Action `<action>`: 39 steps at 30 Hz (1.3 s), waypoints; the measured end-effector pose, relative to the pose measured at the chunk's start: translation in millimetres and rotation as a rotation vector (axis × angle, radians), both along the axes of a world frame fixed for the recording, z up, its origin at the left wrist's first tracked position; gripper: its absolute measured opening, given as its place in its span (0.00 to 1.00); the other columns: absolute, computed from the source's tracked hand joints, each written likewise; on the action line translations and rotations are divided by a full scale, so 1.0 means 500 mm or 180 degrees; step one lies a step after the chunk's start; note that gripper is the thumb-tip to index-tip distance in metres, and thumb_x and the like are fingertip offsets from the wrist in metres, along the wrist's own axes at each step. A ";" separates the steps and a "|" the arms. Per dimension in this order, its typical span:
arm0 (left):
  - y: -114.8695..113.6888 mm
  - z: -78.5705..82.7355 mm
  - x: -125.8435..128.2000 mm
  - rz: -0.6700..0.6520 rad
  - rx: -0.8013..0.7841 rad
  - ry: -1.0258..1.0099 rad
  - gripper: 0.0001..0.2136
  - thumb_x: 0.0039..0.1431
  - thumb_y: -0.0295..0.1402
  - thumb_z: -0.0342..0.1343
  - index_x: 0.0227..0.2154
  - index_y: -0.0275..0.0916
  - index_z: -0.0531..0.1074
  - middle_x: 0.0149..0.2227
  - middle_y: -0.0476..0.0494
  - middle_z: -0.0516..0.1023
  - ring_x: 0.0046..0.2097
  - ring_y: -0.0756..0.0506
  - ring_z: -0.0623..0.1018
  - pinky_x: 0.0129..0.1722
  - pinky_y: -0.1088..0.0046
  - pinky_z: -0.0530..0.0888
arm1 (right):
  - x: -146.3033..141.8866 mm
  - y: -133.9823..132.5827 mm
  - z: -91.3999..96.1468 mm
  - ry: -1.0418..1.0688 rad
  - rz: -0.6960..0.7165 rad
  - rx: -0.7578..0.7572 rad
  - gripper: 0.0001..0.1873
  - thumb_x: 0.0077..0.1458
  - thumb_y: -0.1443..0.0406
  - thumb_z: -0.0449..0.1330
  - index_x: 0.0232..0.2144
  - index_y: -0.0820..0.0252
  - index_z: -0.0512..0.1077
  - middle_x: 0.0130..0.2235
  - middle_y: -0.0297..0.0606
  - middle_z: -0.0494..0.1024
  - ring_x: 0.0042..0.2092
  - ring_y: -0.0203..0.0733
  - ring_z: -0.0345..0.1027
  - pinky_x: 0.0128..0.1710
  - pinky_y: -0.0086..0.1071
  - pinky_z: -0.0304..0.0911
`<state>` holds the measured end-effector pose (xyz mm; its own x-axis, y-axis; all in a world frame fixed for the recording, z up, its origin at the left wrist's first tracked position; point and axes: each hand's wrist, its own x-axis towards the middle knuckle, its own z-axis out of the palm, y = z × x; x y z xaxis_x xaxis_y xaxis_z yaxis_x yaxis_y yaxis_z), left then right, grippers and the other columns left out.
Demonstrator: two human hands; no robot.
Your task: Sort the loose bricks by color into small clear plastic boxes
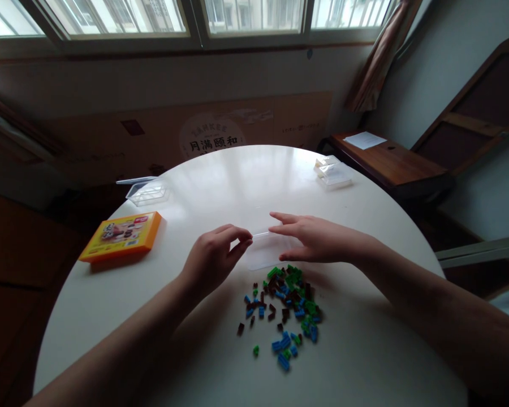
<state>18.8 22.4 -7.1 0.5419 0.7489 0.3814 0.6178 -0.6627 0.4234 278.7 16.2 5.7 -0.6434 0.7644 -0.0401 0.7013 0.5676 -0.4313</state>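
Left hand (212, 252): fingertips pinched on clear plastic (263, 255)
Right hand (318, 237): fingers spread wide, touch unclear
Bricks (297, 295): scattered, near side

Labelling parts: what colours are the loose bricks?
The bricks are mostly blue, green and dark brown; head view.

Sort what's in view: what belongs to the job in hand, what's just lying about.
Apparently in use:
- clear plastic piece, its edge at the left hand's fingertips, the right hand spread beside it
- loose toy bricks

Probably just lying about:
- yellow box
- clear tray, left
- clear container, far right
- paper
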 end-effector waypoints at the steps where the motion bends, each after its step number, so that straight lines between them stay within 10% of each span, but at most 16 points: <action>1: -0.001 -0.002 0.002 -0.0016 -0.0002 0.0026 0.06 0.63 0.32 0.54 0.36 0.39 0.75 0.34 0.48 0.77 0.27 0.53 0.71 0.31 0.76 0.69 | 0.000 0.000 0.000 0.0006 -0.0004 -0.0008 0.34 0.57 0.49 0.60 0.62 0.54 0.65 0.69 0.45 0.51 0.62 0.58 0.59 0.59 0.48 0.58; 17: -0.006 -0.007 0.045 0.0644 -0.0471 0.0471 0.08 0.57 0.38 0.59 0.33 0.44 0.81 0.37 0.45 0.70 0.38 0.46 0.73 0.39 0.68 0.71 | 0.000 0.004 -0.010 0.0030 0.0014 0.0080 0.33 0.57 0.49 0.59 0.61 0.55 0.66 0.68 0.45 0.52 0.62 0.58 0.60 0.59 0.48 0.59; 39: -0.008 0.016 0.002 0.0482 -0.0315 0.0569 0.10 0.61 0.35 0.54 0.39 0.44 0.80 0.37 0.45 0.75 0.33 0.48 0.75 0.34 0.71 0.71 | -0.006 -0.001 -0.004 0.0090 0.0009 0.0008 0.33 0.57 0.50 0.60 0.62 0.54 0.65 0.68 0.45 0.53 0.62 0.57 0.60 0.59 0.49 0.58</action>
<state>19.9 18.4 1.1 0.4729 0.8556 0.2104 0.7777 -0.5176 0.3568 275.6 15.7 3.7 -0.6464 0.7627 -0.0199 0.6872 0.5706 -0.4496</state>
